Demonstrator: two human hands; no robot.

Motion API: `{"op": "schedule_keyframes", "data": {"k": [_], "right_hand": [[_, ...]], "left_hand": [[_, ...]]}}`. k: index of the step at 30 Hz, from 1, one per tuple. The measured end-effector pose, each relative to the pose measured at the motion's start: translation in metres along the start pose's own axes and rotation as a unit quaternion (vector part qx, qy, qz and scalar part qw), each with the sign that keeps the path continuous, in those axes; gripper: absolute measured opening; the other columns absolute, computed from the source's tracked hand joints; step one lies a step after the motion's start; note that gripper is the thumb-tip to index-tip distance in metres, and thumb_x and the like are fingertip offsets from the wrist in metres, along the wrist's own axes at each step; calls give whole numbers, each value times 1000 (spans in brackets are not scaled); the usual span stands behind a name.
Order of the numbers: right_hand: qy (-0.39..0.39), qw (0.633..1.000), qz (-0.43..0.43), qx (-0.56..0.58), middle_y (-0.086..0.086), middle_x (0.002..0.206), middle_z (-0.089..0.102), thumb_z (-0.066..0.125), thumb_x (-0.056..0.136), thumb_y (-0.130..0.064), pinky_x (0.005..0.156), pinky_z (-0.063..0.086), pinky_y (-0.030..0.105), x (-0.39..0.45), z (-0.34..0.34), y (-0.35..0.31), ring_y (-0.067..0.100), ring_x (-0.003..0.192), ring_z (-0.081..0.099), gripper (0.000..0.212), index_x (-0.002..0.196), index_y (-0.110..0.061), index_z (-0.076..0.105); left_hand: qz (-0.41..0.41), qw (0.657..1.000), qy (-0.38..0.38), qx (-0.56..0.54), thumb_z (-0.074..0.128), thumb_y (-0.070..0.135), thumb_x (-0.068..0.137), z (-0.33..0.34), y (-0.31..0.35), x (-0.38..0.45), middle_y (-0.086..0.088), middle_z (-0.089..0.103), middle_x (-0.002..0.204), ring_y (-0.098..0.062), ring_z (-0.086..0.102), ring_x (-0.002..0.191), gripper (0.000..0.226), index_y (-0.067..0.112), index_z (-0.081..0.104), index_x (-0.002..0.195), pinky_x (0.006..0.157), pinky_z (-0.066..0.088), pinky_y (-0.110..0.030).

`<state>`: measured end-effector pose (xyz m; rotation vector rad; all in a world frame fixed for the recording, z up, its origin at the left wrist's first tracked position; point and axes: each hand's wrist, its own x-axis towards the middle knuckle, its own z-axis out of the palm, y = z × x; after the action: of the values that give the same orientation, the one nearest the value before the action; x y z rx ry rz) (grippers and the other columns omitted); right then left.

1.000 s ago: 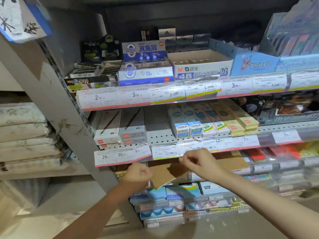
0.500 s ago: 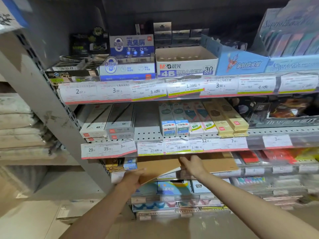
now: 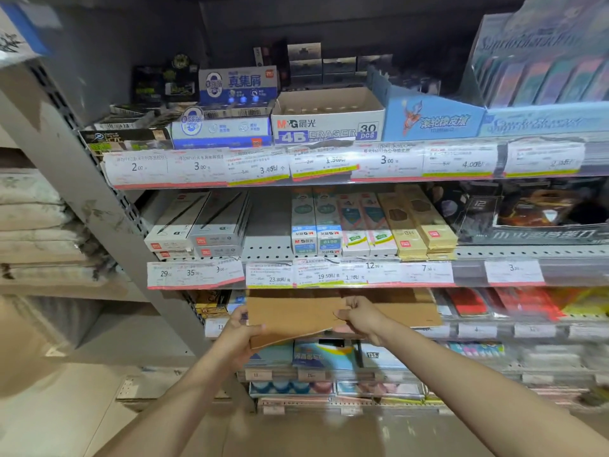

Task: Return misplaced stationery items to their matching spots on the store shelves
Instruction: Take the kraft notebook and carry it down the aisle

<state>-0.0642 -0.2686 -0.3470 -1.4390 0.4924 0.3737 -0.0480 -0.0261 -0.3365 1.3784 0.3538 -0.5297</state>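
A flat brown cardboard piece (image 3: pixel 296 316) lies partly under the middle shelf's price rail, on the third shelf down. My left hand (image 3: pixel 239 336) grips its lower left corner, thumb on top. My right hand (image 3: pixel 361 316) pinches its right edge, fingers curled round it. A second brown cardboard sheet (image 3: pixel 408 311) lies just right of my right hand, further into the same shelf.
Pencil boxes (image 3: pixel 356 222) fill the middle shelf above, with a gap (image 3: pixel 268 225) left of them. Eraser cartons (image 3: pixel 328 122) stand on the top shelf. Price rails (image 3: pixel 296 166) front every shelf. A grey upright post (image 3: pixel 99 206) stands on the left. Notebooks (image 3: pixel 324 354) lie below.
Both hands and the cardboard went forward and up toward the third shelf. The cardboard now lies flatter, with its far edge under the price rail. My right hand shifted to the cardboard's right edge.
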Motion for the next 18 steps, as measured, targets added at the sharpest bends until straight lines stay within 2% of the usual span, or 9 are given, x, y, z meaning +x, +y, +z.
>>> {"op": "schedule_keyframes", "data": {"k": [2,3,6,9,11,13,15,16,18], "right_hand": [[-6,1000,-19,4,12,99,55,50,90,5,53,58,19,-8,-8,2,15,79,58,16,82,-9,51],[-9,999,-31,0,12,97,55,49,90,5,54,58,20,-10,-14,4,15,78,58,19,79,-10,50],[-10,998,-63,4,14,103,53,50,90,3,55,58,19,-15,-36,11,16,79,58,17,80,-10,52],[15,997,-78,12,16,109,52,50,91,2,57,58,19,-16,-65,18,17,80,60,9,88,-6,53],[34,996,-83,25,18,110,53,49,91,2,57,58,19,-19,-84,22,19,82,61,8,97,-1,51],[55,994,-85,34,18,108,55,48,91,3,55,57,18,-23,-102,26,21,83,60,13,104,2,50],[73,993,-84,49,19,107,55,48,91,5,53,57,18,-26,-119,29,21,81,59,17,107,3,50],[80,992,-82,55,19,106,55,48,91,6,52,57,18,-29,-127,29,21,80,59,16,106,3,50],[95,991,-71,65,18,101,57,47,91,7,51,57,19,-34,-142,30,23,80,60,10,99,3,51]], "left_hand": [[11,1000,-6,-9,52,-13,84,10,-3,-8,-19,54,121,-27,59,86,52,18,37,123,54,53,-29],[15,1000,-6,-17,52,-13,84,15,-6,-9,-19,54,121,-28,60,87,53,18,36,125,58,52,-30],[8,999,-1,-47,51,-13,86,34,-13,-8,-19,54,127,-28,60,92,60,19,33,133,69,49,-34],[12,999,-8,-30,52,-10,87,61,-18,-4,-18,55,128,-30,60,97,59,18,34,135,68,49,-32],[9,1000,-9,-21,54,-6,87,82,-21,-1,-12,61,118,-29,60,100,55,21,37,131,70,51,-32],[8,1000,1,-2,60,-3,84,101,-27,5,-5,62,110,-28,59,103,55,25,40,128,79,52,-36],[24,998,33,57,69,5,79,119,-33,14,-8,56,124,-28,55,111,50,20,46,121,91,50,-44],[33,994,52,93,72,8,77,129,-35,16,-9,51,126,-28,53,111,45,15,49,115,91,51,-44],[50,987,71,136,73,10,77,147,-37,17,-12,49,115,-27,52,99,32,9,51,100,75,57,-36]]}}
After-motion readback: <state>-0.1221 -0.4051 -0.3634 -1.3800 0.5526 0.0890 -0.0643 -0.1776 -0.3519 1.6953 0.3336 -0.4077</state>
